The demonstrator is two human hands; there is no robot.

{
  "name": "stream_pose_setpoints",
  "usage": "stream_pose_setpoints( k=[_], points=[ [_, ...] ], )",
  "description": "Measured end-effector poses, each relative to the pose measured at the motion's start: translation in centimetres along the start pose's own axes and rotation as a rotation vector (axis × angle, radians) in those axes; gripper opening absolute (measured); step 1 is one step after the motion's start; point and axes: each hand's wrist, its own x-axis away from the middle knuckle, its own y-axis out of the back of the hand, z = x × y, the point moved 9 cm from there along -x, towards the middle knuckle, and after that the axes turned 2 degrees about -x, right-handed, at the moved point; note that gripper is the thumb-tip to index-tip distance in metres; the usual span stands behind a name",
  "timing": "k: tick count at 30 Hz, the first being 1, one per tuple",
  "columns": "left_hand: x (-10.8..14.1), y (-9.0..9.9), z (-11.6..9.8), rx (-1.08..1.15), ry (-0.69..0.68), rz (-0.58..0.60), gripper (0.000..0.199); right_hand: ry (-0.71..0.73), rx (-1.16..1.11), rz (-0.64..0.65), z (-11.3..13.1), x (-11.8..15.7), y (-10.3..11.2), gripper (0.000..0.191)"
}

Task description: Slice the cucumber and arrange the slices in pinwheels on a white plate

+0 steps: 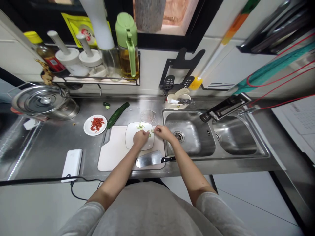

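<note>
A white square plate [131,139] lies on the pale cutting board [110,157], with thin green-edged cucumber slices [140,126] arranged near its top edge. My left hand [141,139] is over the middle of the plate, its fingers pinched at a small slice. At the plate's right edge, my right hand [162,132] is closed on another cucumber slice [152,130]. Below the plate rests a cleaver [150,159], its black handle pointing right. A whole-looking cucumber [118,115] lies behind the board, beside a round plate [86,126] of chopped red pieces [97,124].
A double sink [194,134] with a black faucet [221,108] is at the right. A lidded steel pot [49,103] stands at the left. The white power bank [72,164] has a cable along the counter's front edge. Bottles and jars fill the rack behind.
</note>
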Motion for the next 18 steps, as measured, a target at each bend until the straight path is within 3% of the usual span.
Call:
stream_pose_setpoints(
  k=[7,18],
  points=[
    [-0.4,-0.2,0.4,0.094,0.028,-0.034,0.021,-0.002,0.269,0.12,1.4,0.4,-0.4,0.012],
    [0.8,1.6,2.0,0.152,0.052,-0.03,0.019,0.034,0.414,0.184,2.6,-0.9,-3.3,0.016]
  ],
)
